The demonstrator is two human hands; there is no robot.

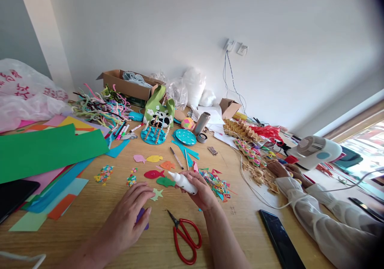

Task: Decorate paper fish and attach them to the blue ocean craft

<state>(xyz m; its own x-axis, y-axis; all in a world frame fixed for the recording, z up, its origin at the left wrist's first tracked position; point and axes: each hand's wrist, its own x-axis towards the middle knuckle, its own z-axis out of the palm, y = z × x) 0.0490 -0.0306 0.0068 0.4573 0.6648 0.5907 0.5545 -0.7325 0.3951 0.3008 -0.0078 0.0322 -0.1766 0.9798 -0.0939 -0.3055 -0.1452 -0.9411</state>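
Note:
My right hand (pixel 200 191) is wrapped round a white squeeze bottle (pixel 185 183), its narrow nozzle tilted up to the left. My left hand (pixel 127 211) hovers or rests over the table with thumb and fingers apart; which of the two I cannot tell. At its fingertips is a pale green paper fish (pixel 157 194), and a purple piece (pixel 141 217) shows partly behind the thumb. Farther off are a red paper fish (pixel 154 174), a dark green one (pixel 165 181), an orange one (pixel 167 165), a yellow one (pixel 154 158) and a pink one (pixel 139 158). Red-handled scissors (pixel 185 237) lie between my forearms.
Colored paper sheets (pixel 54 145) cover the left side. Paper scraps (pixel 214 183) lie right of the bottle. A phone (pixel 280 237), a white cable (pixel 244 177) and a co-worker's sleeved arms (pixel 303 209) occupy the right. A metal flask (pixel 202 124) stands behind.

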